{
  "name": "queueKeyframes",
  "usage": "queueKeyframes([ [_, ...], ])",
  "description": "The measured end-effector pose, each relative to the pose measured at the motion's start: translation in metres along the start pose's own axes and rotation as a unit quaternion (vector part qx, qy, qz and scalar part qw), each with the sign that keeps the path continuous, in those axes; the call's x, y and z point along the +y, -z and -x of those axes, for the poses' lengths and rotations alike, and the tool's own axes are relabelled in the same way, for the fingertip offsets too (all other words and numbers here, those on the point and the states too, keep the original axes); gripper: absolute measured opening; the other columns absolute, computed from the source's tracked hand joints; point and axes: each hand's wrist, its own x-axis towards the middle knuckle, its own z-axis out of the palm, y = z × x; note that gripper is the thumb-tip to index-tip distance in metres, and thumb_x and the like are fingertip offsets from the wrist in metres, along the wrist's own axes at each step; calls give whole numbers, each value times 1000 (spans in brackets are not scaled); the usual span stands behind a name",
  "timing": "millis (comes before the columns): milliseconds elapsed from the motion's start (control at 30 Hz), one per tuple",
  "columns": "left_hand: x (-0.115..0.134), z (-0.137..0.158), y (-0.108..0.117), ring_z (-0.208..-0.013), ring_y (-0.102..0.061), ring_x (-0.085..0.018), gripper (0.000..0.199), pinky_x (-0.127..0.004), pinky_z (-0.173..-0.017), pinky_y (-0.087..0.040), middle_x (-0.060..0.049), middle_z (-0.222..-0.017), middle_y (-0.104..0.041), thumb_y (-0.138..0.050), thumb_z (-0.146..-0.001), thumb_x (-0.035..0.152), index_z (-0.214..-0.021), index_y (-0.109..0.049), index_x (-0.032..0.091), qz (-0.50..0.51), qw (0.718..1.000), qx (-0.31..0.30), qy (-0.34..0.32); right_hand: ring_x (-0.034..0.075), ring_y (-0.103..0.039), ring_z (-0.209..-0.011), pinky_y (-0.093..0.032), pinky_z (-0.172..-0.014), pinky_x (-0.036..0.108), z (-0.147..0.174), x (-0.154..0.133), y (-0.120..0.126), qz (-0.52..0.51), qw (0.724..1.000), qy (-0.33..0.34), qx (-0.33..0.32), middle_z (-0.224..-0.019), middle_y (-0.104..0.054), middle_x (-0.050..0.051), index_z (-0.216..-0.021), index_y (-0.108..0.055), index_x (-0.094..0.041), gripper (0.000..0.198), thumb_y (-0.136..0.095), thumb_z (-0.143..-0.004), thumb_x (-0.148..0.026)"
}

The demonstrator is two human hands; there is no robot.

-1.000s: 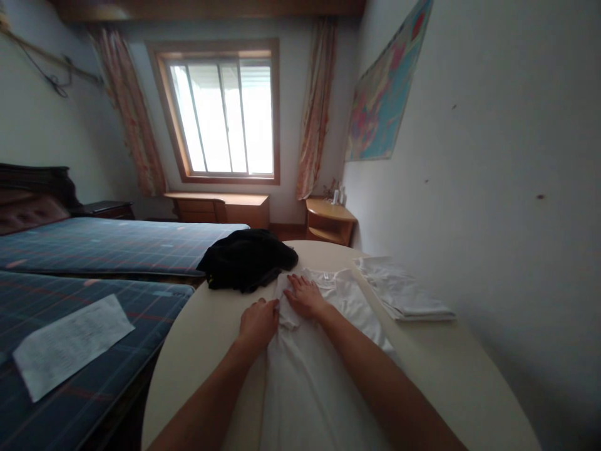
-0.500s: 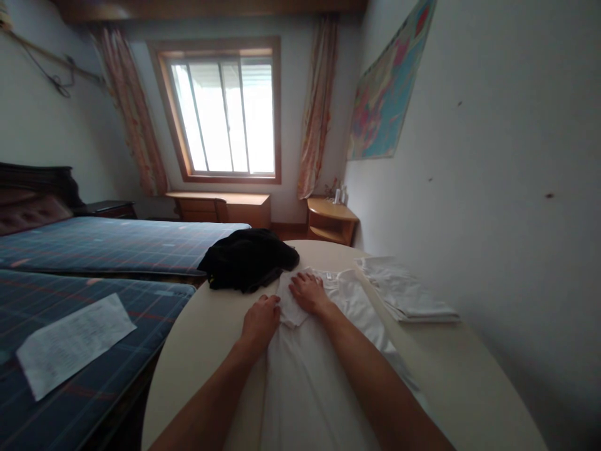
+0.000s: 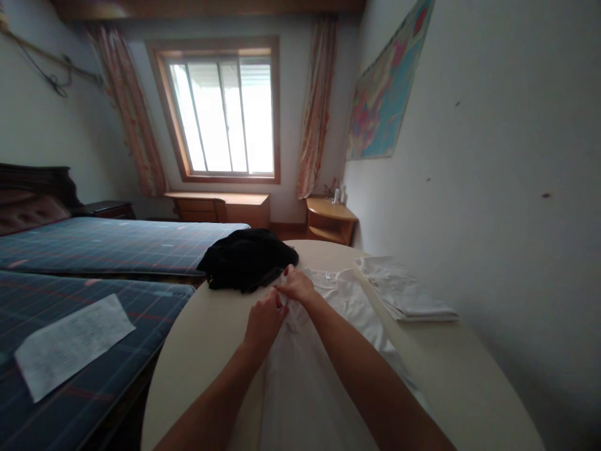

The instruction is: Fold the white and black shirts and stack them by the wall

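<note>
A white shirt point(image 3: 310, 382) lies spread over the round cream table point(image 3: 201, 363), its collar at the far end. At the shirt's upper left edge, my left hand point(image 3: 265, 317) is closed with bent fingers on the cloth. Just beyond it, my right hand point(image 3: 298, 285) pinches the same edge, fingers pressed together. Between the two hands the fabric is bunched, and partly hidden by my fingers. A heap of black cloth point(image 3: 248, 257) sits right behind my hands, close to the right fingertips.
Another white garment point(image 3: 413, 297), folded flat, lies on the table's right side by the wall. To the left stand beds with blue plaid mattresses point(image 3: 154, 313), one bearing a sheet of paper point(image 3: 77, 344). A corner shelf point(image 3: 331, 213) and a wooden desk point(image 3: 244, 203) stand farther back.
My right hand was lying flat on the shirt; it has shifted slightly left and closed on the edge. The left hand has turned a little, and the smooth cloth flap between them is now gathered.
</note>
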Motion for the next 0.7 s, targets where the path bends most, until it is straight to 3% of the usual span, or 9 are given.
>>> queueKeyframes([
  [233,4,2,-3,-77,-66,-18,14,-25,-64,-36,0,-78,-66,-65,-83,17,-82,-52,21,12,1000,16,-24,28,-65,-106,-47,-81,32,4,0,4,7,999,-7,-34,-116,-68,14,-122,-53,-20,60,-74,-69,-35],
  [400,7,6,-5,-74,-64,-17,16,-25,-64,-37,2,-74,-63,-66,-82,17,-79,-50,21,53,998,23,-31,27,-66,-105,-47,-82,31,5,6,5,-30,999,-6,-10,-112,-70,14,-127,-52,-17,54,-65,-75,-28],
  [533,13,10,-5,-69,-61,-15,18,-25,-65,-41,3,-71,-59,-67,-79,17,-78,-50,22,120,992,31,-30,20,-62,-112,-44,-92,26,5,18,7,-84,996,28,8,-122,-68,9,-133,-53,-20,54,-54,-79,-13],
  [700,19,14,-13,-81,-63,-14,15,-24,-68,-51,-1,-94,-63,-63,-78,16,-82,-51,21,254,965,22,-52,17,-66,-100,-47,-89,23,5,37,7,-156,987,37,4,-111,-72,6,-116,-69,-18,41,-43,-84,-11],
])
